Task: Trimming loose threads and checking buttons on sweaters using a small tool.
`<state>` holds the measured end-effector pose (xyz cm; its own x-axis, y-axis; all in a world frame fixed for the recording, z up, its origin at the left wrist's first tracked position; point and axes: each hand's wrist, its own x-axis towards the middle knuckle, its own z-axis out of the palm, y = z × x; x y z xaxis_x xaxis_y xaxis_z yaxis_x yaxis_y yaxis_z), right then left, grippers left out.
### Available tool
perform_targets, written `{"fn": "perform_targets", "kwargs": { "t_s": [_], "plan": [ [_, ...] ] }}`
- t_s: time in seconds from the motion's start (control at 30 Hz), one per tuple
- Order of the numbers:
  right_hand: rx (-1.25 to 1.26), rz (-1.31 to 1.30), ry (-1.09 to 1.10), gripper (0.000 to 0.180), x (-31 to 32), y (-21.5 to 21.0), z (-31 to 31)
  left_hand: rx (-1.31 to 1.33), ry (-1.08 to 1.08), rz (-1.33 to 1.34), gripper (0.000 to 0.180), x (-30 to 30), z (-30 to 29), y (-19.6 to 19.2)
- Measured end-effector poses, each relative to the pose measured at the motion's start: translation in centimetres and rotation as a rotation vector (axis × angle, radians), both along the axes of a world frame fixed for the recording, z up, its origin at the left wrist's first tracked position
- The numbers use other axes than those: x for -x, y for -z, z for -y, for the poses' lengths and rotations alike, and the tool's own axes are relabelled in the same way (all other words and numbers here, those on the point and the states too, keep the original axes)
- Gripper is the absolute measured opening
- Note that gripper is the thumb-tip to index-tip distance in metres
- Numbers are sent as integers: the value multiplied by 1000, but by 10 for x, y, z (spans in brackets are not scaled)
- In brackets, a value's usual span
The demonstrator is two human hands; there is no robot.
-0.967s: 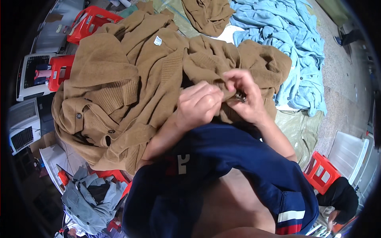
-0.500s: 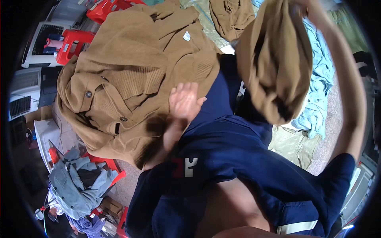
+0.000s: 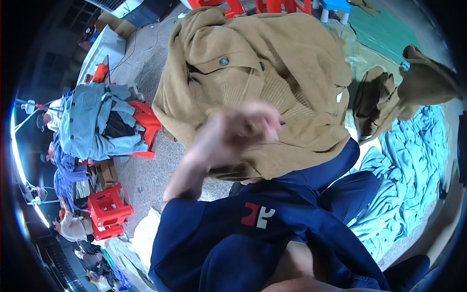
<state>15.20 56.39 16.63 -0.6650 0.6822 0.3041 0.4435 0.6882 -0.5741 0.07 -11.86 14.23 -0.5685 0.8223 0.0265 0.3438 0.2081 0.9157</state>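
Over my lap and in front of me lies a heap of tan knitted cardigans point(image 3: 311, 58), with ribbed edges, dark round buttons and a small white label. My left hand point(image 3: 243, 129) is above the near part of the heap. Motion smears its fingers, which look bent; whether anything is in them cannot be made out. My right forearm point(image 3: 445, 219) runs up along the right rim, and its hand is out of the picture. Near that rim a brown knitted garment point(image 3: 425, 78) stretches sideways, beside another brown garment point(image 3: 374, 100) lying at the right.
Light blue garments point(image 3: 408, 160) are piled at the right. Red stools point(image 3: 109, 209) stand on the left; one carries grey-blue jackets point(image 3: 87, 121). A blue stool point(image 3: 335, 7) and green sheeting point(image 3: 379, 29) are at the far side. Other people point(image 3: 73, 224) sit at the left.
My view has turned, so the heap shows farther right. My left hand has risen off the cardigans. The brown garment my right hand held up has moved out to the right rim.
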Motion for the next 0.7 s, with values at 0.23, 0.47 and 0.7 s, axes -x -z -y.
{"fn": "perform_targets", "kwargs": {
  "t_s": [0.23,0.47,0.7],
  "plan": [
    [-412,461,280,27,-157,205,-116,215,-624,-1095,51,131,-15,77],
    [244,-565,-434,31,57,180,315,166,-692,-1273,30,135,5,78],
    [212,-651,-744,52,104,88,468,-357,-159,-993,18,47,-69,44]
  ]
}}
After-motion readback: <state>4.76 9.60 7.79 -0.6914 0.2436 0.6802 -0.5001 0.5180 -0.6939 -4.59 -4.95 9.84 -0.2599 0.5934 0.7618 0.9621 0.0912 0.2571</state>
